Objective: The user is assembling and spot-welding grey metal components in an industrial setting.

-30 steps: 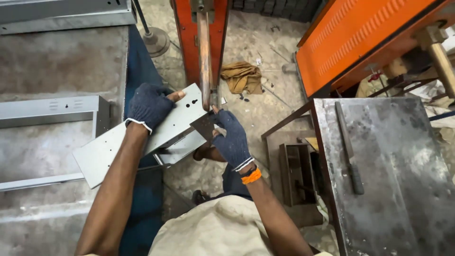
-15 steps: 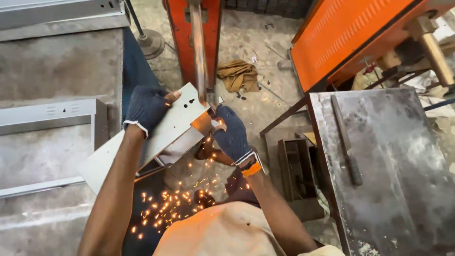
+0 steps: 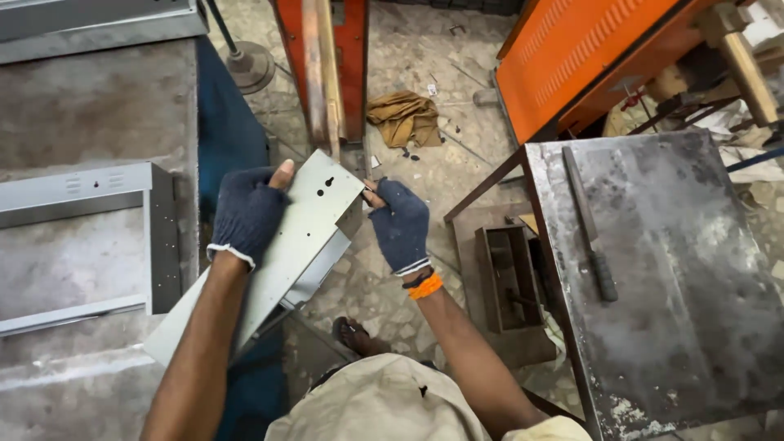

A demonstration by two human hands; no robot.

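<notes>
Gloved fingers (image 3: 282, 175) of both hands, left hand (image 3: 247, 214) and right hand (image 3: 400, 224), are closed around the long, folded, pale grey sheet-metal panel (image 3: 286, 253), gripped at its twelve o'clock end.

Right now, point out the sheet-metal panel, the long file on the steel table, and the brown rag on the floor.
sheet-metal panel (image 3: 286, 245), head view, flat grey face
long file (image 3: 584, 212), head view, mid-blade
brown rag (image 3: 404, 117), head view, centre of crumpled cloth
</notes>
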